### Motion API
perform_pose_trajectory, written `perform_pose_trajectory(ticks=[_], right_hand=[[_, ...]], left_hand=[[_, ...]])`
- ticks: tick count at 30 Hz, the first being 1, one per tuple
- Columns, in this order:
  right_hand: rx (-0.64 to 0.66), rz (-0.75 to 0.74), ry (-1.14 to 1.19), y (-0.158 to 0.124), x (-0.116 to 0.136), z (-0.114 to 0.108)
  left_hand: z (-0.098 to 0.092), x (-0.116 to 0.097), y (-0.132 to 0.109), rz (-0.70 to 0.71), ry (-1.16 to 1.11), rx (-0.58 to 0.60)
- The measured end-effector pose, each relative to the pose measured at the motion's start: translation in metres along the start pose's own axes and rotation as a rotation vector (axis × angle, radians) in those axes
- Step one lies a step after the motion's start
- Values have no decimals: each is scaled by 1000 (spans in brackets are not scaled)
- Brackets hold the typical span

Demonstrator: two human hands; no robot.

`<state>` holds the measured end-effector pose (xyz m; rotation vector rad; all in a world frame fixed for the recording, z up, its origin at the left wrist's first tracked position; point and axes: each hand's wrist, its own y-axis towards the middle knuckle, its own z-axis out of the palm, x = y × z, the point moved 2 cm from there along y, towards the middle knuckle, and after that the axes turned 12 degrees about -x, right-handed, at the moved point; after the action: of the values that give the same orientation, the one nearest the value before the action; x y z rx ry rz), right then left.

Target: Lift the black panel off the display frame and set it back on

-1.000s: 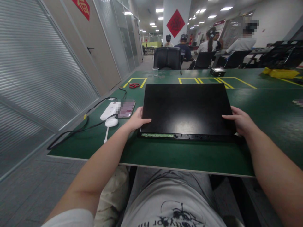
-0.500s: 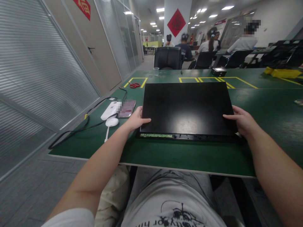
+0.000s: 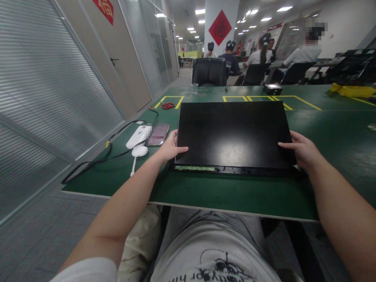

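A large flat black screen panel (image 3: 232,133) lies on the green table (image 3: 223,192) in front of me, with a strip of green circuit board showing along its near edge. My left hand (image 3: 169,148) grips the panel's left side, thumb on top and fingers under the edge. On the right side my right hand (image 3: 302,150) holds the panel the same way, thumb across its top.
Left of the panel lie a phone (image 3: 158,134), a white charger (image 3: 137,136), a white puck (image 3: 140,151) and a black cable (image 3: 96,160). Red scissors (image 3: 167,105), a clear cup (image 3: 194,88) and a small black device (image 3: 272,89) sit farther back. Several people sit beyond a black chair (image 3: 209,71).
The panel's far edge has risen slightly in view and the camera has shifted a little; both hands keep their hold on the panel's sides.
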<state>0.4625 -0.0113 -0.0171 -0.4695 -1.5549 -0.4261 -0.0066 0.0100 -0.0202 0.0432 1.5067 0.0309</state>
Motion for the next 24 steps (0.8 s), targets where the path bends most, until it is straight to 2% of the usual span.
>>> perform_pose_trajectory(ticks=[24], right_hand=[[5, 45, -18, 6, -7, 0]], left_hand=[[0, 0, 1, 6, -14, -2]])
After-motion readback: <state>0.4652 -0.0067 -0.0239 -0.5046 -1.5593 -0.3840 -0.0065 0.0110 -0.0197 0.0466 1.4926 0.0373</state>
